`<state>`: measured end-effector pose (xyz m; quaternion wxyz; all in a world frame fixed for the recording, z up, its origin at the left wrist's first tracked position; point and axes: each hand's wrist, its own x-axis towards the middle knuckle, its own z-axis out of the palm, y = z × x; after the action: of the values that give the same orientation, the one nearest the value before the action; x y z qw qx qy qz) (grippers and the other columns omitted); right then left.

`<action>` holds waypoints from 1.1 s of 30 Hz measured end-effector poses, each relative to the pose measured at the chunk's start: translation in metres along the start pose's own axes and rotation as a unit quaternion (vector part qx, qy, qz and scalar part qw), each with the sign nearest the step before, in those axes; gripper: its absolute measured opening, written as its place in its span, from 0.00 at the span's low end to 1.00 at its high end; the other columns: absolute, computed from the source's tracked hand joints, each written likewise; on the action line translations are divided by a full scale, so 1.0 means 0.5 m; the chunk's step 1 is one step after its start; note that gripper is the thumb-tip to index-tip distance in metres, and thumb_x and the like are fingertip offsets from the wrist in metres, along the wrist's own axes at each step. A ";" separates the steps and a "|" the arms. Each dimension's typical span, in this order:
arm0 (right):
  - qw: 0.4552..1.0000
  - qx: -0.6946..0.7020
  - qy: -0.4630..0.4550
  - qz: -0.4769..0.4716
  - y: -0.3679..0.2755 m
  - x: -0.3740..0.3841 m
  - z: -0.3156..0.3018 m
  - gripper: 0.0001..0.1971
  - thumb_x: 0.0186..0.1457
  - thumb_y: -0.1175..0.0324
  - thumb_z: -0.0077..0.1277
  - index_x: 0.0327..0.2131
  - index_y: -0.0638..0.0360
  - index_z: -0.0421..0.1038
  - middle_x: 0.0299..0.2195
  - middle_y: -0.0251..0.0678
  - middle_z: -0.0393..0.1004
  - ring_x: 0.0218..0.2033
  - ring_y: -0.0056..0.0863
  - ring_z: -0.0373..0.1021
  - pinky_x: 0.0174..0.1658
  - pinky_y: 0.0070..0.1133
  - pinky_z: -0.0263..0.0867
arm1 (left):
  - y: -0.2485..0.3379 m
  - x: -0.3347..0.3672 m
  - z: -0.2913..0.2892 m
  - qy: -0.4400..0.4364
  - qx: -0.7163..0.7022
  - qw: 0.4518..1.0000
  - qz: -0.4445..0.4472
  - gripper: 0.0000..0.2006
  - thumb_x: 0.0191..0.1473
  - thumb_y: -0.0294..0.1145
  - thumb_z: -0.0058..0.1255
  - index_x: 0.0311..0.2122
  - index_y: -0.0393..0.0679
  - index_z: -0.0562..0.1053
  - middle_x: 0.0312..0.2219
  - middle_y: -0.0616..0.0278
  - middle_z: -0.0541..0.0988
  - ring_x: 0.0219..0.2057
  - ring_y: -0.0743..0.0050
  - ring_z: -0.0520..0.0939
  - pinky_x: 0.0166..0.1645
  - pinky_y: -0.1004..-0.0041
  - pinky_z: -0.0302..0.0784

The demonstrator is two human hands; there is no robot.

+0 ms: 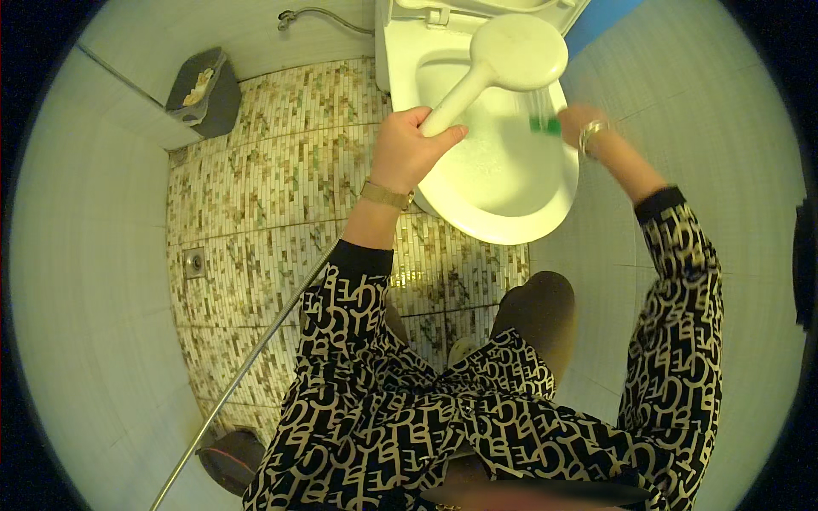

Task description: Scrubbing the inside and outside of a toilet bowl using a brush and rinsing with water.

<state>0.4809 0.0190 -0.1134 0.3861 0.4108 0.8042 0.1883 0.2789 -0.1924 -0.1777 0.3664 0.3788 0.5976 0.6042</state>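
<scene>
My left hand [415, 152] is wrapped round the handle of a white shower head [518, 53], held over the toilet bowl [503, 223]. Thin streaks of water fall from its round head into the bowl. On the right side of the rim, my right hand [583, 124] is closed and smeared by motion. A small green thing [545, 126] juts from its fingers over the inside of the bowl; blur hides its exact kind. The raised toilet seat and lid [503, 4] show at the top edge.
A shower hose [247, 362] runs along my left forearm. At the far left stands a grey bin [223, 100] with crumpled paper. A hand spray [288, 19] hangs on the back wall. A floor drain [195, 263] lies in the mosaic tiles, and a tiled wall closes the right side.
</scene>
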 end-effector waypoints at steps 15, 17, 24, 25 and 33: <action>0.990 0.080 0.108 0.041 0.051 -0.045 0.067 0.16 0.57 0.65 0.39 0.48 0.50 0.67 0.34 0.44 0.75 0.33 0.39 0.73 0.35 0.34 0.69 | 0.026 -0.007 0.017 -0.045 0.053 0.998 0.006 0.15 0.41 0.39 0.62 0.26 0.35 0.77 0.12 0.65 0.73 0.14 0.81 0.71 0.20 0.76 0.65; 0.997 0.069 0.025 -0.040 0.021 -0.117 0.067 0.15 0.57 0.63 0.40 0.47 0.51 0.67 0.30 0.44 0.75 0.31 0.39 0.73 0.33 0.34 0.69 | 0.021 -0.013 0.003 -0.051 0.058 0.997 0.005 0.15 0.41 0.39 0.62 0.26 0.35 0.77 0.13 0.65 0.73 0.14 0.81 0.71 0.20 0.76 0.65; 0.994 0.084 0.011 -0.070 0.029 -0.237 0.124 0.17 0.56 0.60 0.41 0.48 0.50 0.67 0.23 0.45 0.75 0.25 0.42 0.72 0.30 0.35 0.67 | 0.019 -0.004 0.024 -0.144 0.058 0.988 -0.011 0.17 0.42 0.39 0.62 0.30 0.33 0.77 0.17 0.65 0.75 0.16 0.82 0.72 0.22 0.79 0.67; 0.993 0.089 0.010 -0.073 0.008 -0.256 0.125 0.17 0.56 0.60 0.41 0.48 0.50 0.67 0.23 0.45 0.75 0.25 0.42 0.72 0.30 0.35 0.67 | 0.018 -0.005 0.017 -0.148 0.065 0.987 -0.019 0.17 0.42 0.39 0.63 0.30 0.34 0.77 0.16 0.66 0.75 0.16 0.83 0.72 0.22 0.79 0.67; 0.837 0.519 0.088 -0.151 -0.235 -0.309 0.123 0.18 0.58 0.61 0.38 0.48 0.60 0.64 0.21 0.50 0.72 0.25 0.47 0.71 0.31 0.37 0.67 | 0.013 -0.006 -0.041 -0.125 0.088 0.988 -0.005 0.15 0.42 0.39 0.62 0.29 0.35 0.77 0.16 0.69 0.73 0.17 0.86 0.70 0.22 0.80 0.65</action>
<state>0.5242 -0.1760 -0.1532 0.0681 0.4058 0.8667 -0.2819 0.2620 -0.2041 -0.1714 0.4063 0.4789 0.5998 0.4957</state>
